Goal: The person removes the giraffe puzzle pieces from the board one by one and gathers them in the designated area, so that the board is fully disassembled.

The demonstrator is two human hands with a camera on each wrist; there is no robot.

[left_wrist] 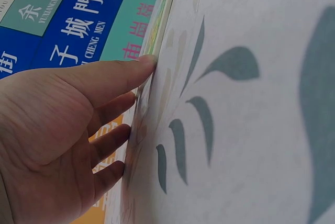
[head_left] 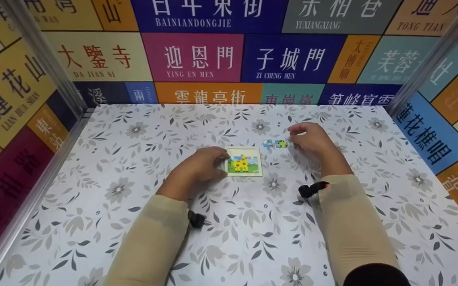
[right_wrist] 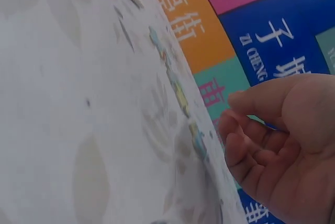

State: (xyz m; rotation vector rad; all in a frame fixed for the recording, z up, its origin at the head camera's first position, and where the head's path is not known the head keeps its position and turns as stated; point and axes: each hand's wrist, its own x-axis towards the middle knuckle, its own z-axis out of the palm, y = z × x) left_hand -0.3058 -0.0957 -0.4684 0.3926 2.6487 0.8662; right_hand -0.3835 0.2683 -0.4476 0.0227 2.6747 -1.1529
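Note:
A small square puzzle tray [head_left: 245,151] with a pale rim lies mid-table, a yellow giraffe picture [head_left: 241,164] filling its lower part and a bare cream strip along its top. My left hand [head_left: 203,163] holds the tray at its left side, with thumb and forefinger at the edge. In the left wrist view the thumb [left_wrist: 123,75] meets the tray's thin edge. Beyond the tray's upper right corner lie small blue-and-yellow puzzle pieces [head_left: 277,143] in a short row. At their right end hovers my right hand [head_left: 312,139], fingers loosely bent with nothing between them.
A white tablecloth [head_left: 229,238] with grey leaves and flowers covers the table. Panels with large printed characters [head_left: 197,57] stand along the back and both sides. A small black camera [head_left: 196,219] sits at the left cuff, another [head_left: 310,190] at the right.

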